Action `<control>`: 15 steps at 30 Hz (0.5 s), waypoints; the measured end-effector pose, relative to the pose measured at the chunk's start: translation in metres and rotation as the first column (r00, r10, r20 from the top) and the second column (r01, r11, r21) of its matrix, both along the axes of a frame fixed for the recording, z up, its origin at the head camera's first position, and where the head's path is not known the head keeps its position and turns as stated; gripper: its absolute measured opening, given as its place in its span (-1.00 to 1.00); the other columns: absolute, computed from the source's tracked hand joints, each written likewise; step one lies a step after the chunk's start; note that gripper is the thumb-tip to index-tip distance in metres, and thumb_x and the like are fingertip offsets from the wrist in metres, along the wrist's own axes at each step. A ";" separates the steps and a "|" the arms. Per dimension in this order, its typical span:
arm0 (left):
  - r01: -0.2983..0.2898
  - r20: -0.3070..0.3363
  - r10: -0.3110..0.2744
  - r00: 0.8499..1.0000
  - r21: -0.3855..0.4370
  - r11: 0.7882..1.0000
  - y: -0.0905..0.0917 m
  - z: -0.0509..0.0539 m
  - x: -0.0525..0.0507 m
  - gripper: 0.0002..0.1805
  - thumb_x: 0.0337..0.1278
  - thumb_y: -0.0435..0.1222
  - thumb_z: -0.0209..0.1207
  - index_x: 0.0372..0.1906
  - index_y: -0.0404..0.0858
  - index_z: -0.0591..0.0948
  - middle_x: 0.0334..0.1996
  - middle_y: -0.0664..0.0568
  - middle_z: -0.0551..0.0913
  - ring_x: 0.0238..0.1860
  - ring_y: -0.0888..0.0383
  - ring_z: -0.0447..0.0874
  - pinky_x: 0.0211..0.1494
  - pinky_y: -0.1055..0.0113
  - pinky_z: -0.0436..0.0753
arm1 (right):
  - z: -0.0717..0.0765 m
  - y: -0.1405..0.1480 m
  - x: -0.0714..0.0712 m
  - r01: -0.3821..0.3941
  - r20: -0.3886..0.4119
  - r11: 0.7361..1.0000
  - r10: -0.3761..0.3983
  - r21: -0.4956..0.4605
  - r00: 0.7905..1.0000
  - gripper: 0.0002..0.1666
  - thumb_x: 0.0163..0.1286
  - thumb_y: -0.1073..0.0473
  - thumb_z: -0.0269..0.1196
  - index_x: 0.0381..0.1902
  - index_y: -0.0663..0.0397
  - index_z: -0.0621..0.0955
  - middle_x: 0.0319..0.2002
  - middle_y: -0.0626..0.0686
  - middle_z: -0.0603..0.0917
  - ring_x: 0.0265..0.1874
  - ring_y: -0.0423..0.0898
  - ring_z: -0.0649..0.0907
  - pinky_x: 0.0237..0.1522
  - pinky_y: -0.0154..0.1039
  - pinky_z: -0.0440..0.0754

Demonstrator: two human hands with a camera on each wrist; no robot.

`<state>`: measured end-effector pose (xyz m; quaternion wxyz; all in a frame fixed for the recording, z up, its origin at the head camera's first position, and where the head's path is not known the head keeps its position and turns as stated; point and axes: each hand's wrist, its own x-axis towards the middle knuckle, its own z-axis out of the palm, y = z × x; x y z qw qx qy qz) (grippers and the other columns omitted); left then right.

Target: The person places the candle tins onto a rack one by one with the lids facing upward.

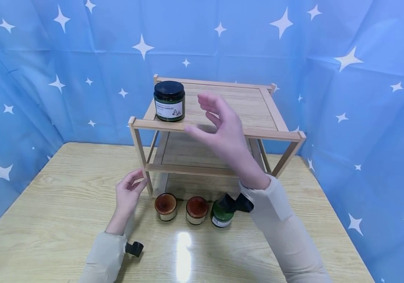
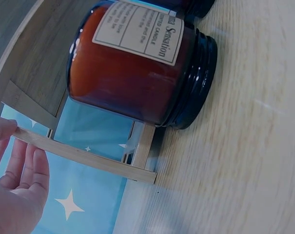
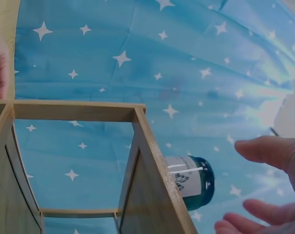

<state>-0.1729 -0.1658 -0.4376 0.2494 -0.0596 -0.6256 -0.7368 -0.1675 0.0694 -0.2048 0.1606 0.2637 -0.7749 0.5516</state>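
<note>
My left hand (image 1: 127, 194) grips the front left leg (image 2: 88, 155) of a wooden shelf rack (image 1: 265, 133), thumb on one side and fingers on the other. Above the rack's top shelf, my right hand (image 1: 224, 129) is spread, thumb apart from the fingers, holding nothing. To its left, a dark green scented candle jar (image 1: 169, 111) with a black lid stands upright at the shelf's front left corner. In the right wrist view a gap separates that jar (image 3: 188, 180) from my right hand (image 3: 279, 180).
Before the rack stand two amber candle jars (image 1: 166, 214) and a green candle jar (image 1: 220, 222), partly hidden by the right wrist's black camera (image 1: 237, 203). In the left wrist view, an amber jar (image 2: 127, 83) rests lid-down on the table (image 2: 254, 146). A blue starry curtain (image 1: 110, 78) hangs behind.
</note>
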 end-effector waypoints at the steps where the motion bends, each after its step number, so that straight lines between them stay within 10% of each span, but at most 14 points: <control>1: 0.000 -0.001 0.000 1.000 -0.001 1.000 0.000 0.000 0.000 -0.55 -0.14 -0.78 0.11 -0.19 -0.28 0.66 -0.36 0.20 0.68 -0.26 0.31 0.63 -0.17 0.50 0.66 | -0.002 0.002 0.003 -0.009 -0.006 1.000 0.009 -0.009 1.000 -0.29 0.06 0.31 0.42 0.18 0.26 0.41 0.18 0.08 0.47 0.18 -0.03 0.45 0.23 -0.36 0.41; 15: -0.005 0.023 0.006 1.000 -0.031 1.000 -0.001 0.001 0.002 -0.66 -0.09 -0.75 0.13 -0.15 -0.48 0.61 -0.34 0.20 0.68 -0.25 0.31 0.63 -0.16 0.51 0.66 | -0.034 0.028 0.040 -0.043 -0.027 0.998 0.042 -0.048 0.999 -0.30 -0.02 0.50 0.39 0.13 0.39 0.41 0.14 0.21 0.47 0.20 -0.08 0.45 0.27 -0.33 0.37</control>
